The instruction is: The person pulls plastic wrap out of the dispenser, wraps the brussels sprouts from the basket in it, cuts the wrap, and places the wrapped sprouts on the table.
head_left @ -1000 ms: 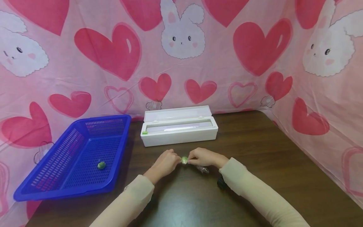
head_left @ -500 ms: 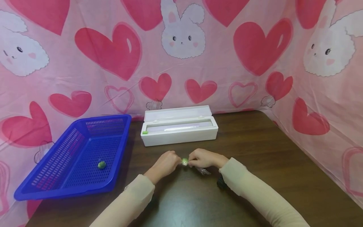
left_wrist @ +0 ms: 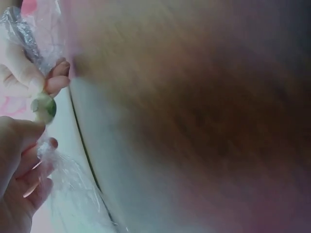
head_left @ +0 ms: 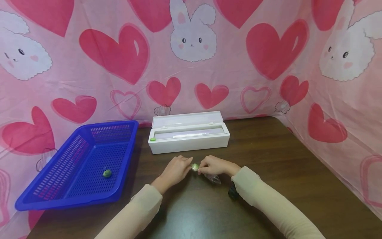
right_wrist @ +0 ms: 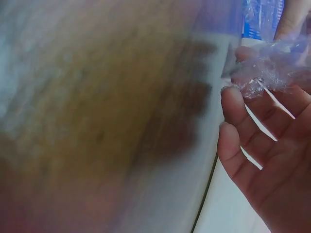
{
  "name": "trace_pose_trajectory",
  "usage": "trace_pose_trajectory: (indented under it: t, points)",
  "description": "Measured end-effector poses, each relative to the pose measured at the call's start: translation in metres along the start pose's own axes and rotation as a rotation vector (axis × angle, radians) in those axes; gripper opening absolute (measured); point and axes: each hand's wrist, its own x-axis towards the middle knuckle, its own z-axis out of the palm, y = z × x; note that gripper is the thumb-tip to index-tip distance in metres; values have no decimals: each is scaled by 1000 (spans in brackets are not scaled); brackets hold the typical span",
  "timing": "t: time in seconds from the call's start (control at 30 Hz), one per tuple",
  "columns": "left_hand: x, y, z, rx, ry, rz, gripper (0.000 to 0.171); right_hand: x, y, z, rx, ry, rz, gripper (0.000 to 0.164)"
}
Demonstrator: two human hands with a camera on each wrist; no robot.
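A small Brussels sprout [head_left: 195, 167] in clear plastic wrap is held between my two hands over the table. My right hand [head_left: 215, 165] pinches the wrap at the sprout's right side, and a crumpled tail of film [head_left: 213, 178] hangs below it. On the other side, my left hand [head_left: 176, 169] has its thumb close to the sprout [left_wrist: 44, 108], with loose plastic wrap [left_wrist: 73, 189] at its curled fingers. In the right wrist view, crinkled film [right_wrist: 272, 73] lies across the right hand's upper fingers, while the lower fingers are loosely bent.
To the left stands a blue plastic basket [head_left: 122, 184] with another sprout [head_left: 107, 173] in it. A white wrap dispenser box [head_left: 191, 146] with its lid raised sits behind the hands on the brown table [head_left: 268, 186]. Printed pink cloth [head_left: 232, 59] hangs behind.
My left hand has shifted up slightly, its fingers straighter and more spread than in the earlier pinch. The sprout has moved only a little, and the right hand stays nearly in place.
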Motion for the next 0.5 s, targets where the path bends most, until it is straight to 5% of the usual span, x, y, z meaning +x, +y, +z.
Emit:
trace_pose_trajectory:
  t: [0.5]
  points:
    - [3, 6, -5, -381, 140, -267, 15, -2, 6, -2, 53, 56, 102, 21]
